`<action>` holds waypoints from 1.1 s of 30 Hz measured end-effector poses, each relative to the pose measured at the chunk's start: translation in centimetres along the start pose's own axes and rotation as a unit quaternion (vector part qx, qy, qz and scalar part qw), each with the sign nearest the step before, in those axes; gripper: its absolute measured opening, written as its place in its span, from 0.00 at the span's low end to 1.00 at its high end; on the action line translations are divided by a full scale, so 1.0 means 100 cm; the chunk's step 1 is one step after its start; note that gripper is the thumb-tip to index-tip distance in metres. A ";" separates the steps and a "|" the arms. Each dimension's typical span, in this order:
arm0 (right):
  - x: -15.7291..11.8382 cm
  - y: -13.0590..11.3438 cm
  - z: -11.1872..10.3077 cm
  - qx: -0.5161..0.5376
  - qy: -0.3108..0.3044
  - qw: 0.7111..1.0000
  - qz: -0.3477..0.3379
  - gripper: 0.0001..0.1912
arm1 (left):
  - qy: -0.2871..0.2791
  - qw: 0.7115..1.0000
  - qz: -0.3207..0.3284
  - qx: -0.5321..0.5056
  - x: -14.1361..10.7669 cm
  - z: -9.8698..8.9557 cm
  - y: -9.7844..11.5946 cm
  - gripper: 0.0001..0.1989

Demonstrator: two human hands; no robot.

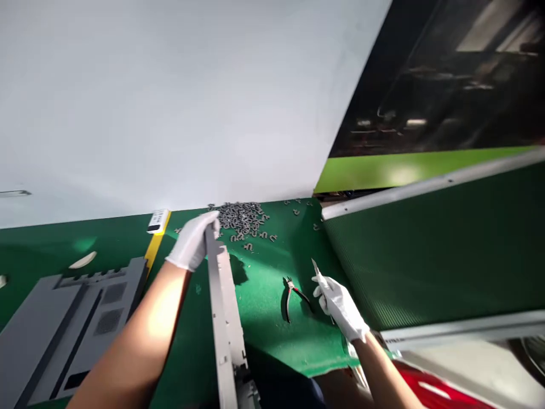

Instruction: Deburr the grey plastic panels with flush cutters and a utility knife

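My left hand, in a white glove, grips the upper end of a long light-grey plastic part that runs down toward my body. In my right hand, also gloved, is a knife with its blade pointing up and left. Pliers with black and red handles lie on the green mat, just left of my right hand. Beyond the long part, a pile of small dark-grey clips lies on the mat near the wall, with several loose ones around it.
Large grey panels lie at the left, beside yellow tape and a small white box. A white wall stands behind. A green ribbed panel with a metal frame borders the right.
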State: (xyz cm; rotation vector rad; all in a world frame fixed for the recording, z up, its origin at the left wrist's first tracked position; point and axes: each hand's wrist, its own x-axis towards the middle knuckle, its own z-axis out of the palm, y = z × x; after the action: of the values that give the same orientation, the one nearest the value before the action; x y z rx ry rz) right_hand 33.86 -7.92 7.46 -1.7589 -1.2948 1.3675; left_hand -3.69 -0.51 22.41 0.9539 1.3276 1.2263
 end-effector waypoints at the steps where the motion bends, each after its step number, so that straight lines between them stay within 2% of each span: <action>1: -0.004 -0.022 0.002 0.039 -0.028 0.998 -0.033 0.31 | -0.001 1.000 0.019 -0.009 -0.004 0.005 0.001 0.18; 4: -0.018 -0.096 0.018 0.077 -0.136 0.981 -0.118 0.30 | -0.015 0.996 0.091 0.005 -0.014 0.013 0.002 0.12; 6: -0.026 -0.143 0.033 0.042 -0.206 0.964 -0.161 0.27 | -0.026 0.994 0.104 0.017 -0.021 0.008 0.003 0.12; 7: -0.029 -0.164 0.041 0.011 -0.221 0.959 -0.178 0.25 | -0.030 0.994 0.101 0.019 -0.025 0.004 0.002 0.12; 10: -0.031 -0.213 0.066 -0.108 -0.210 0.942 -0.239 0.23 | -0.040 0.995 0.092 0.013 -0.029 -0.014 -0.001 0.13; 13: -0.024 -0.244 0.091 -0.228 -0.174 0.907 -0.308 0.24 | -0.046 0.995 0.090 -0.023 -0.026 -0.027 -0.007 0.15; 16: -0.016 -0.264 0.113 -0.346 -0.128 0.869 -0.329 0.25 | -0.033 0.993 0.111 -0.037 -0.020 -0.032 -0.009 0.21; 21: -0.010 -0.287 0.133 -0.470 -0.094 0.815 -0.324 0.25 | -0.028 0.990 0.134 0.015 -0.015 -0.033 -0.006 0.21; 27: -0.014 -0.302 0.135 -0.560 -0.082 0.758 -0.324 0.30 | -0.022 0.988 0.144 0.046 -0.013 -0.034 -0.005 0.21; 33: -0.017 -0.304 0.134 -0.590 -0.071 0.727 -0.345 0.31 | -0.028 0.991 0.119 0.046 -0.010 -0.034 -0.004 0.21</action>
State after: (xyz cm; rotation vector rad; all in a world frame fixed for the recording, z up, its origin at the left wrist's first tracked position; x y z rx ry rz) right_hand 10.71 0.37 29.86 -1.4156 -2.8981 0.1185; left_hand -6.82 -2.07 21.92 1.2313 1.2619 1.3157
